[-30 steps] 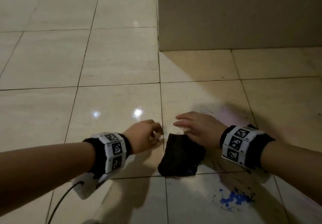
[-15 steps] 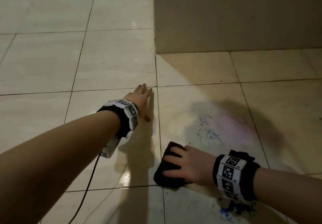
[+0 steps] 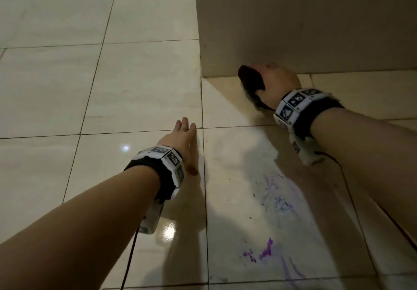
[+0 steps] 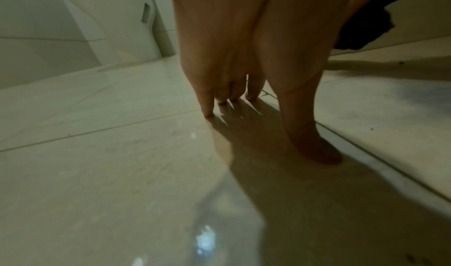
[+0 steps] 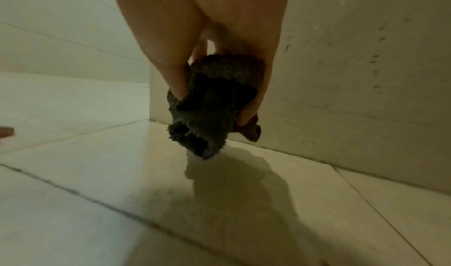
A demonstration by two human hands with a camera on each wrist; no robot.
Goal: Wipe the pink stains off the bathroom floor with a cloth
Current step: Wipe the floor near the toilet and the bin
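My right hand grips a dark bunched cloth up by the base of the tiled wall, lifted just off the floor. In the right wrist view the cloth hangs between thumb and fingers above its own shadow. My left hand lies flat on the floor with its fingers straight, its fingertips touching the tile. Purple-pink smears mark the tile between my arms, and a stronger purple blotch sits nearer to me.
A beige tiled wall rises at the back right, its corner just left of the cloth. Pale glossy floor tiles stretch to the left. Thin cables trail from both wrist units.
My right hand has lifted the cloth off the floor and carried it forward to the wall base. The left hand stays flat on the tile. The view has shifted forward.
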